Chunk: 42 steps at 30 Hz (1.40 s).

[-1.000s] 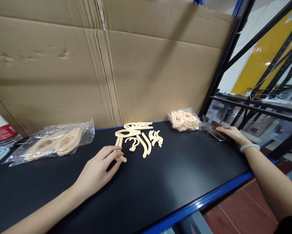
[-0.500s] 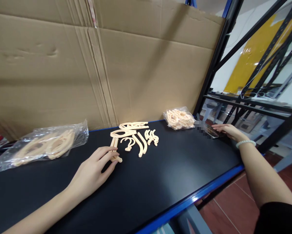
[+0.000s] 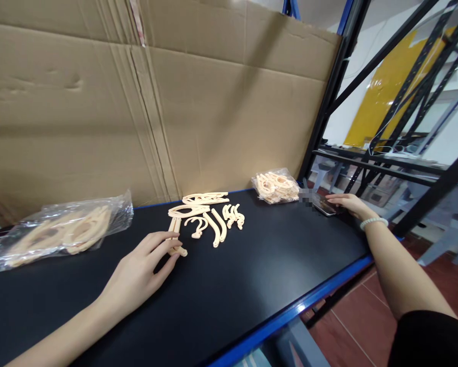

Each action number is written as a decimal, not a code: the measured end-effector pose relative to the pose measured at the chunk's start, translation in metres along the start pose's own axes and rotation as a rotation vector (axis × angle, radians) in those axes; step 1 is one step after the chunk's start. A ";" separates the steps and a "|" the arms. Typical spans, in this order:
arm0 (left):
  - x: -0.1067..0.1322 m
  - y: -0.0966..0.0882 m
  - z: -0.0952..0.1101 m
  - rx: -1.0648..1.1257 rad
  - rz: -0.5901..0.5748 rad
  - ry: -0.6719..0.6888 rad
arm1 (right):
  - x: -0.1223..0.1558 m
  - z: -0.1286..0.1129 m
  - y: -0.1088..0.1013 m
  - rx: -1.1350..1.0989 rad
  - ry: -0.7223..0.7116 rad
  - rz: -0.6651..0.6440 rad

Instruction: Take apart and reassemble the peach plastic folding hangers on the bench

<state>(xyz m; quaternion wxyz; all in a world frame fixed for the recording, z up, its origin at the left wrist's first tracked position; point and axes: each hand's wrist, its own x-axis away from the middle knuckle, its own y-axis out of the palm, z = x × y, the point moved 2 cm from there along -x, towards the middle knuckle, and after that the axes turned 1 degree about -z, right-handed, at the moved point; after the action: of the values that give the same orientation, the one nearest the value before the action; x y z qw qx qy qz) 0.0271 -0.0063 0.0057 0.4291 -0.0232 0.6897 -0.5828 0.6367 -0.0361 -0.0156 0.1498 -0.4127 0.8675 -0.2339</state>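
My left hand (image 3: 143,265) is at the near left end of a group of cream plastic parts. Its fingers curl over a long cream plastic piece (image 3: 178,251), with the thumb at its near side; the piece appears to lie on the table. Just right of it are a cream hook (image 3: 197,228), two curved arms (image 3: 215,230) and several small curved pieces (image 3: 233,216). Behind them lie flat cream looped parts (image 3: 188,210). Far to the right, my right hand (image 3: 349,205) rests with fingers stretched over a dark, flat, phone-like object (image 3: 326,205), partly blurred out.
A clear bag of cream parts (image 3: 277,186) lies at the back right; a larger clear bag (image 3: 64,229) lies at the left. Cardboard (image 3: 229,102) stands behind the black table (image 3: 252,275), which has a blue edge (image 3: 290,321). Black rack posts (image 3: 330,92) rise at the right.
The view has shifted slightly, so everything sits a little further left. Both hands keep nearly the same pose, and the cream parts have not moved on the table.
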 end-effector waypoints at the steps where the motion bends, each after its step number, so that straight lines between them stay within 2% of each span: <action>1: 0.000 0.000 0.000 0.000 -0.002 0.000 | 0.000 0.000 0.000 0.016 0.008 0.011; 4: 0.000 -0.001 0.001 0.005 -0.006 -0.002 | 0.004 -0.004 0.002 0.076 0.017 0.078; 7: 0.001 -0.003 0.003 0.012 0.001 -0.007 | 0.013 -0.020 0.005 0.139 -0.039 0.237; 11: 0.002 -0.003 0.003 0.024 0.002 -0.025 | 0.029 -0.065 0.022 0.144 -0.270 0.431; 14: 0.003 -0.002 -0.001 0.051 0.004 -0.075 | 0.044 -0.108 0.056 0.091 -0.490 0.427; 17: 0.003 -0.003 -0.004 0.097 0.028 -0.100 | 0.070 -0.147 0.106 0.054 -0.690 0.280; 21: 0.002 -0.005 0.000 0.141 -0.070 -0.021 | 0.137 -0.183 0.180 0.146 -1.247 -0.359; 23: 0.002 -0.005 0.003 0.132 -0.133 0.008 | 0.169 -0.188 0.206 0.196 -1.372 -0.559; 25: 0.002 -0.005 0.005 0.120 -0.156 0.012 | 0.191 -0.188 0.223 0.236 -1.381 -0.590; 28: 0.001 -0.005 0.002 0.108 -0.157 0.000 | 0.202 -0.183 0.236 0.263 -1.344 -0.558; 35: 0.001 -0.004 -0.018 0.047 -0.116 -0.064 | 0.195 -0.179 0.241 0.219 -1.292 -0.538; 39: 0.001 -0.007 -0.021 0.018 -0.090 -0.081 | 0.195 -0.178 0.244 0.187 -1.289 -0.531; 42: -0.005 -0.011 -0.021 -0.024 -0.112 -0.107 | 0.191 -0.182 0.245 0.135 -1.301 -0.503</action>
<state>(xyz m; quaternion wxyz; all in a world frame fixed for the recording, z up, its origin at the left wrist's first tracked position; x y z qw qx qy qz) 0.0117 0.0094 0.0169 0.4318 -0.0983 0.6703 -0.5954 0.2787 -0.0004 -0.0037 0.6051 -0.6471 0.4634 -0.0203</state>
